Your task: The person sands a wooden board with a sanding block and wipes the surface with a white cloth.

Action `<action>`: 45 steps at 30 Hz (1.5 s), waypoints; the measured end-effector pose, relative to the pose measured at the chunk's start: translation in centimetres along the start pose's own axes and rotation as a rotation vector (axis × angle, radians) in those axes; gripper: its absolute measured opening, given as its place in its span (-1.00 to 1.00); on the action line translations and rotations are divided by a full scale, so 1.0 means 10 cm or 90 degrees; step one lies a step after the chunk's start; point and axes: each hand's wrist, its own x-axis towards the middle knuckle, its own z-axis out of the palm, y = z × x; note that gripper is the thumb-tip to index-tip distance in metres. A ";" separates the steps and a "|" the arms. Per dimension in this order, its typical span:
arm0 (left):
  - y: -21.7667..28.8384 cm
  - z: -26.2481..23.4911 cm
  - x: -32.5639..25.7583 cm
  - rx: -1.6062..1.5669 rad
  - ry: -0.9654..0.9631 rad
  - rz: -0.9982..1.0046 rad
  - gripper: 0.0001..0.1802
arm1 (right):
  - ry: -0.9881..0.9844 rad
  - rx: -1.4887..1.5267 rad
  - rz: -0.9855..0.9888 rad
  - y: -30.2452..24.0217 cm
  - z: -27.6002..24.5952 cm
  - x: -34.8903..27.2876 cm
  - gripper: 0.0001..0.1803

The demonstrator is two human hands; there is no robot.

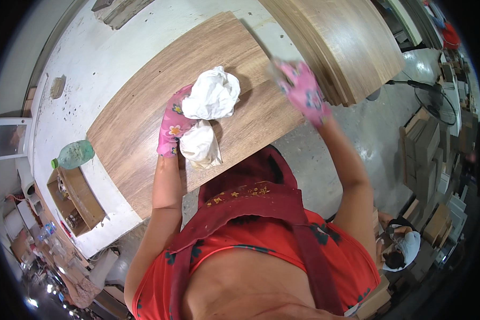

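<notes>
My left hand [174,125], in a pink flowered glove, is closed on a crumpled white cloth [213,93] resting on a wood-grain board [144,96]. A second white bunch of cloth [200,145], stained at its lower end, hangs below that hand; I cannot tell if both are one piece. My right hand [305,93], gloved the same way, is over the board's right end, close to a stack of boards, and blurred by motion. Its fingers seem closed around a small greyish thing, too smeared to name.
The stack of wood-grain boards [352,48] stands at upper right. On the white table [106,198] at left are a green plastic bottle [76,154] and an open cardboard box [82,200]. Another person [402,245] is low at right. A black fan [434,101] stands far right.
</notes>
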 end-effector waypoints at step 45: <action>-0.67 0.00 0.11 0.030 0.095 0.142 -0.62 | 0.381 0.043 0.145 -1.45 1.12 -1.81 -0.52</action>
